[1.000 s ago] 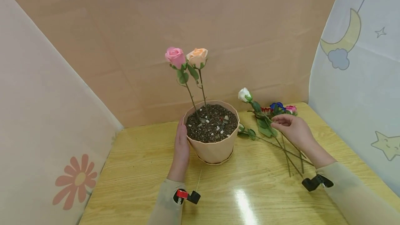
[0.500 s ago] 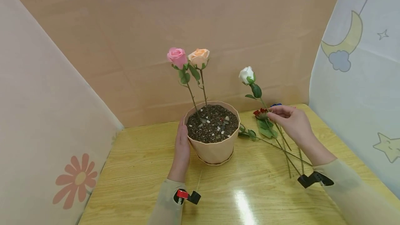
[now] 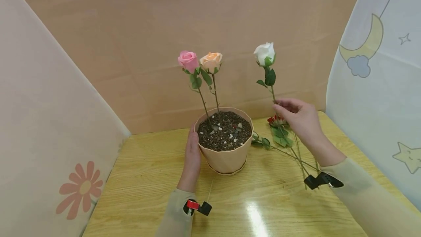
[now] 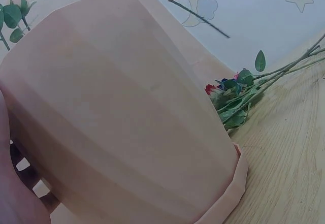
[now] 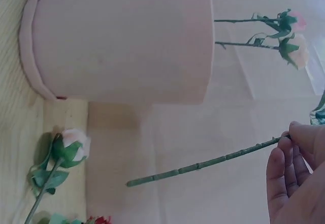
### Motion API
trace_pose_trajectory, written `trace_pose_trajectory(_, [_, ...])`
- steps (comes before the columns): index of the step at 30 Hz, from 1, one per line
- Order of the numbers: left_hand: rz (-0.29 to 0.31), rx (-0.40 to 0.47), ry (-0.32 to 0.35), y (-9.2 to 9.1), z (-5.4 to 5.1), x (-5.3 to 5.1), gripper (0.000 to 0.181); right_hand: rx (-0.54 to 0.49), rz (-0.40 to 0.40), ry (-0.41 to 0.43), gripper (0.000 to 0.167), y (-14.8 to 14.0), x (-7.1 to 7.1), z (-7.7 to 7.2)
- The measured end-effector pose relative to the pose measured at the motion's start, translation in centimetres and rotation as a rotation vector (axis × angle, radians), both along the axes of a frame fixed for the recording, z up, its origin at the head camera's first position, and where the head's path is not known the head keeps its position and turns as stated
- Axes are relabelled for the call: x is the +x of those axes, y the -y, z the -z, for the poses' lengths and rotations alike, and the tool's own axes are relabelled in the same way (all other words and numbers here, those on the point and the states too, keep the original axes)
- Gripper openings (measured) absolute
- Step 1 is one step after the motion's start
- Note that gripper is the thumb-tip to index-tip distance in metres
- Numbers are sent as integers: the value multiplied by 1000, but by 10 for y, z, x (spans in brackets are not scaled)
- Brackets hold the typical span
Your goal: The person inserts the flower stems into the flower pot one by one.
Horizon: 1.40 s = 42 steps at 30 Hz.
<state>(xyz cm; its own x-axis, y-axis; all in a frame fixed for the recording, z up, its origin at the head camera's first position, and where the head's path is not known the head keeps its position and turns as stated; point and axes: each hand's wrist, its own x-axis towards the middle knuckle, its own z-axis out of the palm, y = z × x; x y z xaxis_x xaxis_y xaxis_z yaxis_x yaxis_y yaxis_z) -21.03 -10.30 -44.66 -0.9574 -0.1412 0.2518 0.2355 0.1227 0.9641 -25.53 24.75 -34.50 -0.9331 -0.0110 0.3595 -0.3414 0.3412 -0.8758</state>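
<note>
White rose points upward (stem slightly tilted), pinched by right fingers.

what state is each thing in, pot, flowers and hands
Pot: upright, holding dark soil
Pink rose: standing in the soil, slightly tilted
Peach rose: standing in the soil, slightly tilted
White rose: held up, lower stem end free
Loose flowers: lying on the table, stems crossing
Left hand: against the pot's side
Right hand: pinching the white rose's stem
</note>
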Motion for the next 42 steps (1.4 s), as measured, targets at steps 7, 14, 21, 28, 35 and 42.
trace_pose_trajectory(7, [11,16,8,0,-1,0,61,-116,-15,-62,34,21,2,-18])
trace_pose_trajectory(14, [-5,9,-9,0,2,-1,63,-171,-50,-67,36,35,3,-30])
trace_pose_trajectory(21, [-21,1,-12,0,3,0,69,-215,-34,-146,27,51,4,-41])
trace_pose_trajectory(28, [-34,-6,-5,1,5,0,70,-260,-77,-160,25,61,4,-47])
trace_pose_trajectory(35, [-41,-11,-1,0,4,0,69,-270,-75,-143,28,67,5,-55])
trace_pose_trajectory(42, [-32,-1,-4,0,3,2,69,-284,-116,-177,25,79,-1,-60])
